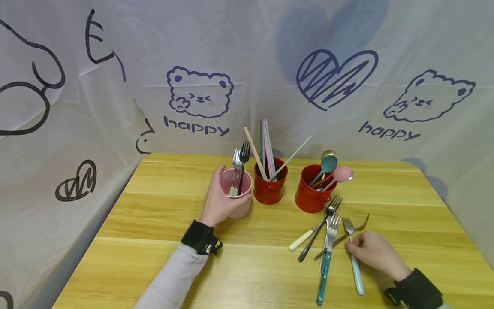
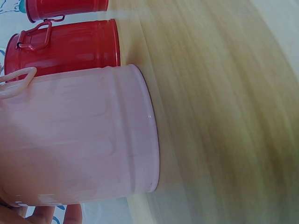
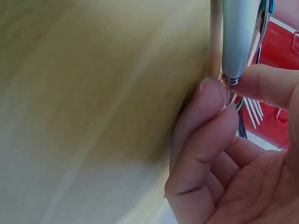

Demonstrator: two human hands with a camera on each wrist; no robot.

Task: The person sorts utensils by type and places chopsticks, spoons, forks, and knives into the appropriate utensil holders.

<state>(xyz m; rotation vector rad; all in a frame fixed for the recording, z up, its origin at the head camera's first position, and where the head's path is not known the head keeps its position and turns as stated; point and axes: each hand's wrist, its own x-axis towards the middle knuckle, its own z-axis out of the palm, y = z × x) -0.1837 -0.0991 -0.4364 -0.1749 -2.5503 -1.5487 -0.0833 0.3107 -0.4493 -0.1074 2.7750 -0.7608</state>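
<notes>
My left hand (image 1: 217, 201) grips a small pink bucket (image 1: 242, 209) at its rim, thumb in front and fingers around the far left side. Inside it stand a black fork (image 1: 245, 151) and silver forks (image 1: 236, 159) with pale handles, tines up. The right hand (image 1: 380, 254) pinches a fork with a light blue handle (image 1: 357, 277) between thumb and fingertips, near where the handle meets the metal neck (image 3: 232, 81). Left of that fork, a loose pile holds a teal-handled fork (image 1: 324, 274), a cream-handled piece (image 1: 302, 239) and a dark fork (image 1: 307, 248). A bronze fork (image 1: 363, 226) lies crosswise beneath.
A red bucket (image 1: 269, 193) with several straws (image 1: 266, 146) stands beside the pink one. Another red bucket (image 1: 310, 201), right of it, holds several spoons (image 1: 341, 174). White cloth (image 1: 262, 64) with drawings hangs behind the wooden table (image 1: 154, 240).
</notes>
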